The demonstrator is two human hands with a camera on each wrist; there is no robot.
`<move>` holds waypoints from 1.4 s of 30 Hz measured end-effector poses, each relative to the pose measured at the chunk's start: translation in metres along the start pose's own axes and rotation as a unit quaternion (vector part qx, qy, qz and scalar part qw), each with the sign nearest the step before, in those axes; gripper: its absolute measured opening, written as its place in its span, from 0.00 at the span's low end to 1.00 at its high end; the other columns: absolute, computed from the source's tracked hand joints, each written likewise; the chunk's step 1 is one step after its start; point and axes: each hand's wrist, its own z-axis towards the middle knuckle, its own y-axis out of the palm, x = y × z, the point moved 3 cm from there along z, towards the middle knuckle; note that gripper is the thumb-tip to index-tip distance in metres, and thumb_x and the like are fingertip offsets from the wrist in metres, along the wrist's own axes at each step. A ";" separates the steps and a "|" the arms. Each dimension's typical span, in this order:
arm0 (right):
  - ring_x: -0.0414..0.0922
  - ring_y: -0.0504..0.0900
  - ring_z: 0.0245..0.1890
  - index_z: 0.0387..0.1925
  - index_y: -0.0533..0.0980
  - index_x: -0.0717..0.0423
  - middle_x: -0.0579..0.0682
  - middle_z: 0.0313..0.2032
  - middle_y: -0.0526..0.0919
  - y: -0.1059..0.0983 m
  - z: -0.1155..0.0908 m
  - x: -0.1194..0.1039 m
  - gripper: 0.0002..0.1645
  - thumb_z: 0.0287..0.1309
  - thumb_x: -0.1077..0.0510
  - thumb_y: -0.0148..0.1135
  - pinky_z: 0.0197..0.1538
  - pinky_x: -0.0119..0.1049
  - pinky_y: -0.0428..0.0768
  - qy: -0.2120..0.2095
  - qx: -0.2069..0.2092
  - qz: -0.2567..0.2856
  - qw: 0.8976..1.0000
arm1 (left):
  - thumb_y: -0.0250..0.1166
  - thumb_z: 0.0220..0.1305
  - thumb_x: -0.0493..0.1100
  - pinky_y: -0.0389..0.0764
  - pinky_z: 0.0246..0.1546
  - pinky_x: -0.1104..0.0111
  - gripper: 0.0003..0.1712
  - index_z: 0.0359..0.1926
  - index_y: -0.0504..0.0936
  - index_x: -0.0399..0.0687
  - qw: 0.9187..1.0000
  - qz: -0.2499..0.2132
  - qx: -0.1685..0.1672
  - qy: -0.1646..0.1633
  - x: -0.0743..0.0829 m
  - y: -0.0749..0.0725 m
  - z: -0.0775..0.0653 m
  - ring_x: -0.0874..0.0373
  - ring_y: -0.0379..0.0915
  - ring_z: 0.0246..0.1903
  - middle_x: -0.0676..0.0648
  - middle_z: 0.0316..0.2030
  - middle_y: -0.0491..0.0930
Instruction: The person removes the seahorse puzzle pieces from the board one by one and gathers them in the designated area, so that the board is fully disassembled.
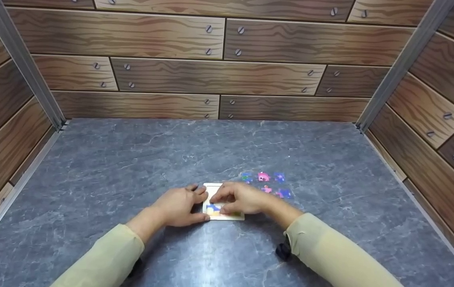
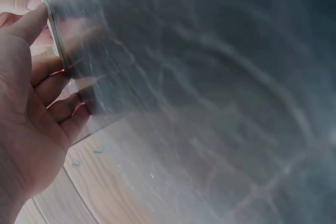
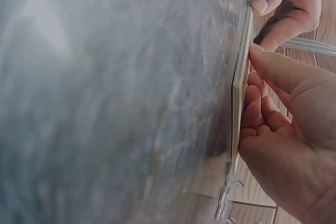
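A small puzzle board (image 1: 227, 218) with a cream rim lies flat on the grey table. My left hand (image 1: 180, 204) holds its left edge, thumb at the near corner and fingers farther up. That edge shows thin and pale beside the left fingers (image 2: 51, 85) in the left wrist view. Above the board, my right hand (image 1: 245, 198) has thumb and forefinger bent down around a blue-and-yellow puzzle piece (image 1: 213, 207) at the lower left. Its other fingers are curled over the board, hiding much of the inside. From the right wrist, the piece is hidden behind the board's rim (image 3: 238, 93).
Several loose jigsaw pieces lie just right of the board in two rows, among them a pink one (image 1: 263, 176) and a blue one (image 1: 279, 177). Wood-patterned walls (image 1: 219, 75) enclose the table (image 1: 131, 155) at the back and sides, with metal posts at the corners.
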 end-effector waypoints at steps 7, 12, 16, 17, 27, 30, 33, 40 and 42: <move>0.44 0.79 0.53 0.57 0.86 0.57 0.50 0.51 0.84 0.001 0.001 -0.001 0.20 0.63 0.62 0.74 0.61 0.39 0.77 0.003 -0.006 0.011 1.000 | 0.65 0.74 0.65 0.74 0.67 0.44 0.41 0.76 0.74 0.45 1.000 -0.003 -0.003 0.002 0.000 0.001 -0.002 0.36 0.63 0.75 0.39 0.74 0.70; 0.44 0.79 0.52 0.57 0.86 0.56 0.50 0.51 0.84 0.001 0.001 -0.001 0.20 0.62 0.62 0.75 0.60 0.39 0.77 0.003 -0.007 0.011 1.000 | 0.64 0.74 0.65 0.75 0.67 0.43 0.41 0.76 0.74 0.45 1.000 0.000 -0.002 0.005 0.000 0.001 -0.001 0.35 0.63 0.75 0.38 0.74 0.70; 0.44 0.79 0.51 0.56 0.86 0.56 0.50 0.50 0.84 0.001 0.000 0.000 0.20 0.62 0.62 0.75 0.59 0.40 0.77 0.003 -0.004 0.013 1.000 | 0.65 0.74 0.65 0.75 0.66 0.43 0.41 0.75 0.75 0.45 1.000 0.005 0.000 0.007 0.000 0.001 -0.001 0.35 0.64 0.74 0.38 0.73 0.71; 0.44 0.79 0.51 0.56 0.86 0.56 0.50 0.50 0.84 0.001 0.000 0.000 0.20 0.62 0.62 0.75 0.60 0.40 0.77 0.003 -0.004 0.014 1.000 | 0.65 0.74 0.65 0.76 0.66 0.43 0.41 0.75 0.75 0.45 1.000 0.006 0.001 0.007 0.001 0.001 -0.001 0.35 0.65 0.74 0.38 0.73 0.71; 0.45 0.80 0.55 0.56 0.86 0.58 0.51 0.52 0.85 0.000 0.001 -0.001 0.20 0.62 0.64 0.75 0.64 0.41 0.76 0.006 -0.004 0.026 1.000 | 0.65 0.73 0.65 0.76 0.65 0.43 0.41 0.75 0.75 0.44 1.000 0.014 0.004 0.007 0.001 -0.001 -0.001 0.34 0.65 0.73 0.38 0.73 0.71; 0.45 0.81 0.56 0.55 0.85 0.61 0.51 0.52 0.85 0.001 0.002 -0.001 0.19 0.62 0.65 0.74 0.65 0.40 0.77 0.010 -0.007 0.042 0.999 | 0.66 0.73 0.65 0.76 0.65 0.42 0.41 0.75 0.75 0.44 1.000 0.011 0.006 0.007 0.001 -0.001 -0.001 0.34 0.65 0.73 0.38 0.73 0.71; 0.46 0.81 0.55 0.54 0.84 0.64 0.54 0.51 0.85 0.003 0.003 0.001 0.19 0.61 0.68 0.73 0.65 0.42 0.78 0.011 -0.013 0.068 0.998 | 0.66 0.73 0.64 0.76 0.65 0.43 0.41 0.75 0.75 0.45 1.000 0.005 0.011 0.008 0.001 0.000 -0.001 0.34 0.65 0.73 0.39 0.73 0.72; 0.49 0.81 0.54 0.53 0.82 0.67 0.58 0.50 0.85 0.004 0.004 0.003 0.19 0.60 0.71 0.73 0.65 0.48 0.79 0.004 -0.016 0.092 0.996 | 0.67 0.72 0.64 0.77 0.65 0.43 0.40 0.74 0.76 0.44 1.000 0.002 0.017 0.010 0.002 0.001 0.000 0.34 0.66 0.73 0.39 0.72 0.72; 0.49 0.81 0.54 0.53 0.82 0.67 0.58 0.50 0.85 0.004 0.004 0.003 0.19 0.60 0.71 0.73 0.65 0.48 0.79 0.004 -0.016 0.091 0.996 | 0.67 0.72 0.64 0.77 0.65 0.43 0.40 0.74 0.76 0.45 1.000 0.003 0.016 0.009 0.001 0.001 0.000 0.34 0.66 0.73 0.39 0.72 0.72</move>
